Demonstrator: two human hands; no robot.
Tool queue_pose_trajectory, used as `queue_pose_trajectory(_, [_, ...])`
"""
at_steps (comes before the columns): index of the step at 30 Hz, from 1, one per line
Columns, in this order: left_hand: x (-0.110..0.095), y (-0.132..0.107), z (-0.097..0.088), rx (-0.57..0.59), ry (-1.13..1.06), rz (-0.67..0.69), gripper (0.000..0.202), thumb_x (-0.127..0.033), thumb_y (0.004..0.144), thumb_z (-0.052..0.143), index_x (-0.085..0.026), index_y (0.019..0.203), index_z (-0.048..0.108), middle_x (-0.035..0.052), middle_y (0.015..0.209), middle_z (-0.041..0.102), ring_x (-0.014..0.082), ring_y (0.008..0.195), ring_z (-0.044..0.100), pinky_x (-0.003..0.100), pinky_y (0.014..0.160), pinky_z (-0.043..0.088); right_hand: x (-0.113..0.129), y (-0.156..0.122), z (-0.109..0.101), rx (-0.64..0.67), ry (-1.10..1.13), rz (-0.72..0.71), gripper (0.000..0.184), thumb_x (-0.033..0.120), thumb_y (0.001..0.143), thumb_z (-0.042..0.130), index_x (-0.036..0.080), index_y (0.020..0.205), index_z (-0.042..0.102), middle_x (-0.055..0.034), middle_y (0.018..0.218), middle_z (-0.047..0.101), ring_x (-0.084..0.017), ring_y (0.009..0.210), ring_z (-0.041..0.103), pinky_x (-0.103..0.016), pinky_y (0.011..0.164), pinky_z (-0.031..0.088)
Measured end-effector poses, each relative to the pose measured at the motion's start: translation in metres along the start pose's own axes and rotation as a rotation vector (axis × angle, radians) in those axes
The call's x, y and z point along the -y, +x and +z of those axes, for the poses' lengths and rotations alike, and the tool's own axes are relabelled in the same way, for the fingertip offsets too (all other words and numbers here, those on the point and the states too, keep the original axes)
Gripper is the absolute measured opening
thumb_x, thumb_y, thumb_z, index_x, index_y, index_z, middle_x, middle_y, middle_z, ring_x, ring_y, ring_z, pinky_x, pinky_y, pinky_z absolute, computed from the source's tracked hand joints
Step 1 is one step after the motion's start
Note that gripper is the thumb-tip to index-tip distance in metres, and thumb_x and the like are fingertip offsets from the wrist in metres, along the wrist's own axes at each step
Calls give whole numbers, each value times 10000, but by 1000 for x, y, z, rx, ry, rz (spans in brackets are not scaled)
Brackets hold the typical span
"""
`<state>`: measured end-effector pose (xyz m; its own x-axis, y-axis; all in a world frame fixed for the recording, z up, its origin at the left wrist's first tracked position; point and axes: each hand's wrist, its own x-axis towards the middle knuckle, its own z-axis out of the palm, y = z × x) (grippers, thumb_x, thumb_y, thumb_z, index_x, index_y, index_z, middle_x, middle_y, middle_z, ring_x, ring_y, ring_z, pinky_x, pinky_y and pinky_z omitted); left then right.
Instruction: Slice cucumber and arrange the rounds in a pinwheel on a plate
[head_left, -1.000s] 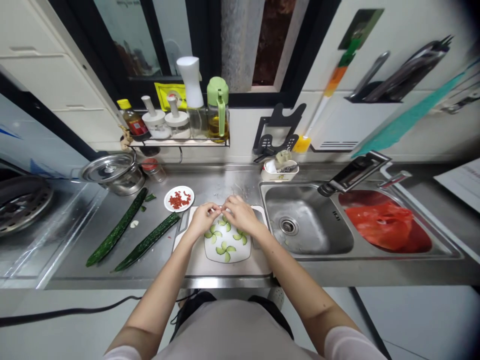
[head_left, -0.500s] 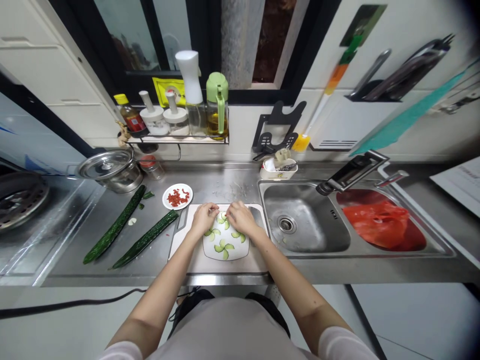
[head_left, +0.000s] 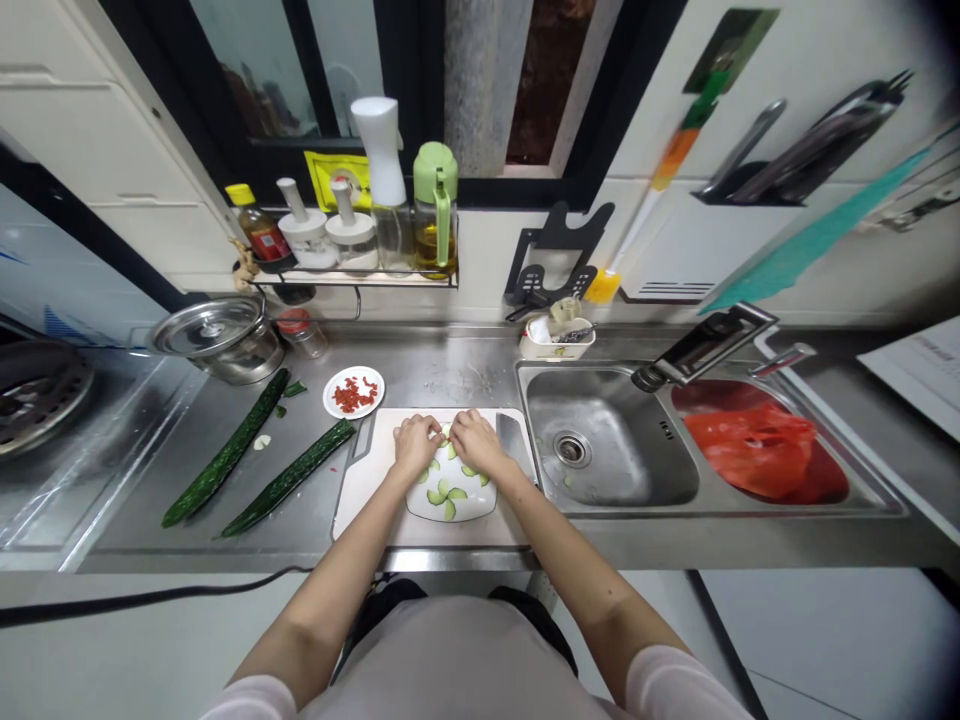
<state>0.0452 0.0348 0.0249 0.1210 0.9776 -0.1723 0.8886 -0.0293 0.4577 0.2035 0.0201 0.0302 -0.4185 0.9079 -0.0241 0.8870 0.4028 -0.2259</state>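
A white plate (head_left: 474,507) with a dark rim line lies on the pale cutting board (head_left: 365,508). Thin cucumber slices (head_left: 450,497) with green skin edges form fan-like clusters on it. Over the plate's far left part, my left hand (head_left: 417,442) has its fingers bent and pinched together. My right hand (head_left: 477,440) faces it from the far right, also closed at the fingertips. Both sets of fingertips meet around a small cluster of slices at the plate's far end; what they pinch is too small to make out. My hands partly cover the side clusters.
A knife blade (head_left: 513,436) lies at the board's right. Left are a saucer (head_left: 328,397) of chopped red bits, two cucumbers (head_left: 240,450) (head_left: 296,480) and a lidded pot (head_left: 251,360). The sink (head_left: 622,470) adjoins the board; a red bag (head_left: 757,450) fills its second basin.
My left hand has shifted slightly right and nearer the right hand, its fingers more curled. My right hand stays almost in place. The plate and its slices look the same.
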Motion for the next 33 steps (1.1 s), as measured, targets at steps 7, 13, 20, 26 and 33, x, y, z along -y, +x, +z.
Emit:
queue_pose_trajectory(7, [-3, 1, 5, 19, 15, -4, 141, -351, 820, 618, -244, 899, 664, 49, 1007, 643, 241, 1026, 534, 369, 871, 338, -1, 2, 1, 30, -1, -4, 247, 236, 944, 436, 156, 972, 668, -108, 1052, 567, -225, 1030, 425, -316, 846, 369])
queue_pose_trajectory(13, [-3, 2, 6, 19, 20, -6, 141, -343, 810, 621, -242, 899, 664, 54, 1021, 639, 252, 1033, 530, 383, 882, 332, -1, 3, 3, 21, -4, -19, 221, 234, 936, 457, 156, 956, 663, -104, 1054, 561, -221, 1017, 428, -321, 848, 370])
queue_pose_trajectory(20, [-4, 3, 5, 28, 2, -3, 157, -358, 809, 621, -240, 904, 662, 59, 1016, 642, 257, 1032, 534, 390, 877, 334, -2, 4, 4, 11, 1, -18, 215, 231, 926, 468, 157, 955, 668, -103, 1044, 559, -222, 1013, 426, -322, 844, 374])
queue_pose_trajectory(26, [-4, 3, 6, 24, 1, -5, 148, -360, 807, 627, -248, 896, 666, 49, 998, 640, 252, 1016, 540, 390, 880, 335, -3, 2, 4, 3, 30, 4, 208, 235, 924, 472, 163, 947, 666, -93, 1040, 561, -215, 1004, 426, -316, 841, 368])
queue_pose_trajectory(33, [-3, 1, -6, -6, -39, -19, 121, -328, 809, 616, -249, 886, 666, 40, 987, 659, 245, 1004, 551, 379, 862, 338, -8, -3, -3, -39, 103, 83, 195, 225, 924, 469, 177, 945, 656, -74, 1042, 563, -197, 990, 440, -304, 856, 366])
